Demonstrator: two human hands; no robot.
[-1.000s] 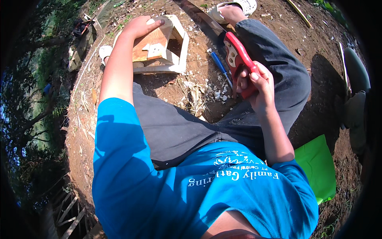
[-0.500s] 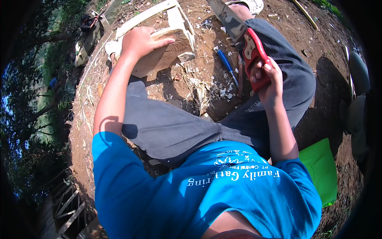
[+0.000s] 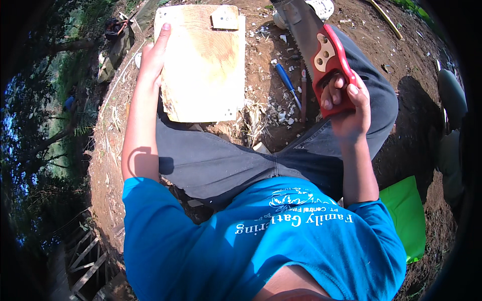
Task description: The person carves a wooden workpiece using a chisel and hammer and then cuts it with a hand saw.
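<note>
My left hand (image 3: pixel 153 57) grips the left edge of a pale wooden piece (image 3: pixel 203 65), its thumb on the face and the other fingers hidden behind. The broad sunlit face is turned up toward me, and a small wood block (image 3: pixel 225 18) shows at its far right corner. My right hand (image 3: pixel 350 100) is closed round the red handle of a hand saw (image 3: pixel 335 55). The saw's blade points away, up and to the left, over my right shin, apart from the wood.
A blue-handled screwdriver (image 3: pixel 286 79) lies on the dirt between my legs, beside a thin reddish-brown tool (image 3: pixel 304 95) and scattered wood chips (image 3: pixel 283 118). A bright green sheet (image 3: pixel 406 218) lies at the right. A wooden strip (image 3: pixel 385 19) rests far right.
The wooden piece has been tipped, so its broad face now shows instead of its open frame side. My right hand and the saw have shifted slightly right.
</note>
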